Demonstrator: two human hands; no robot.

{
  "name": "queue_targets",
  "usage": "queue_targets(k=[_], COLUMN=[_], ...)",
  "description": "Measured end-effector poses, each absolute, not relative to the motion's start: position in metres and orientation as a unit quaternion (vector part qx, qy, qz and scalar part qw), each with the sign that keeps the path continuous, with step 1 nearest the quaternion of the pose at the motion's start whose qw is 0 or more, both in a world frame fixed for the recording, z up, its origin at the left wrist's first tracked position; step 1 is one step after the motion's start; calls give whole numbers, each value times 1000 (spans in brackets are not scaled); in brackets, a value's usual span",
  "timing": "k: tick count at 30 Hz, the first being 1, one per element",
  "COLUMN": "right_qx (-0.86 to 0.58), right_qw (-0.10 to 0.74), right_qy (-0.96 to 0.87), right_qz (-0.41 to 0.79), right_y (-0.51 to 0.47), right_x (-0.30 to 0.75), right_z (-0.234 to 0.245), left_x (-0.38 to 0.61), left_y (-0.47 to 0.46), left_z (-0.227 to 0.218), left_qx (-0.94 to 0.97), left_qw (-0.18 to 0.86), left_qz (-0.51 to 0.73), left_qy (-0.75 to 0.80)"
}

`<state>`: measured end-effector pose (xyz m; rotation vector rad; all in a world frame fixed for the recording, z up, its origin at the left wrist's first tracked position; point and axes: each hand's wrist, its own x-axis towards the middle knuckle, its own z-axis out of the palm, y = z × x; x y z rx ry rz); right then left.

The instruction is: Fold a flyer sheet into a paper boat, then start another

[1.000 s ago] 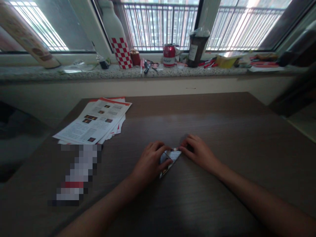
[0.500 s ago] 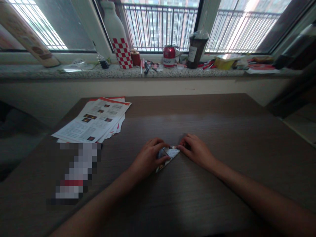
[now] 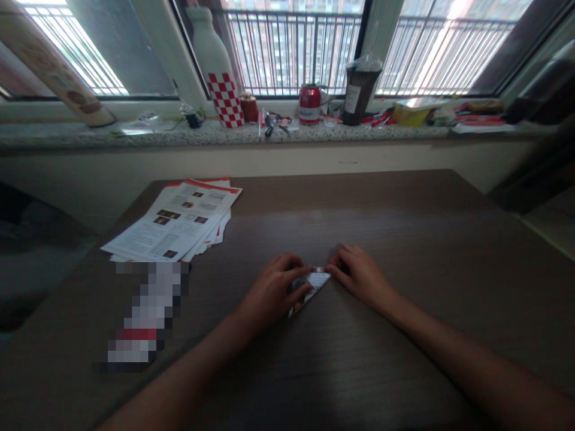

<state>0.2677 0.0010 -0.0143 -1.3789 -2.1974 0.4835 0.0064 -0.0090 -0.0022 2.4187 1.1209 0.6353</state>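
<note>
A small folded piece of printed paper [image 3: 314, 285] lies on the dark wooden table [image 3: 404, 239], near the front middle. My left hand [image 3: 272, 293] rests on its left side, fingers curled and thumb pressed down on the paper. My right hand [image 3: 359, 275] pinches the paper's upper right corner with bent fingers. Most of the paper is hidden under my left hand.
A stack of printed leaflets [image 3: 177, 221] lies at the table's left. A blurred-out object [image 3: 144, 317] sits in front of it. The stone windowsill [image 3: 135, 136] behind holds a checkered bottle [image 3: 218, 66], a red can [image 3: 309, 103], a dark drink cup [image 3: 358, 88] and several small items.
Both hands stay on the folded paper. They and the paper shifted very slightly up the table; the grip looks the same.
</note>
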Motion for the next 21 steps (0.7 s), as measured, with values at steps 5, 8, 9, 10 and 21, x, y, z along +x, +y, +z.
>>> queue_targets(k=[5, 8, 9, 10, 21], right_qx=[-511, -511, -510, -509, -502], right_qw=[251, 249, 248, 246, 231], right_qy=[-803, -804, -805, -807, -823], right_qz=[176, 175, 174, 173, 130], right_y=[1, 1, 1, 2, 0], right_x=[267, 267, 267, 267, 265], right_z=[-10, -10, -10, -10, -12], left_x=[8, 10, 10, 10, 12], left_y=[-8, -4, -3, -2, -3], left_z=[-1, -1, -1, -2, -5], left_qx=[867, 854, 850, 848, 856], left_qw=[197, 222, 228, 231, 211], left_qz=[226, 238, 241, 244, 246], left_qy=[399, 405, 408, 410, 404])
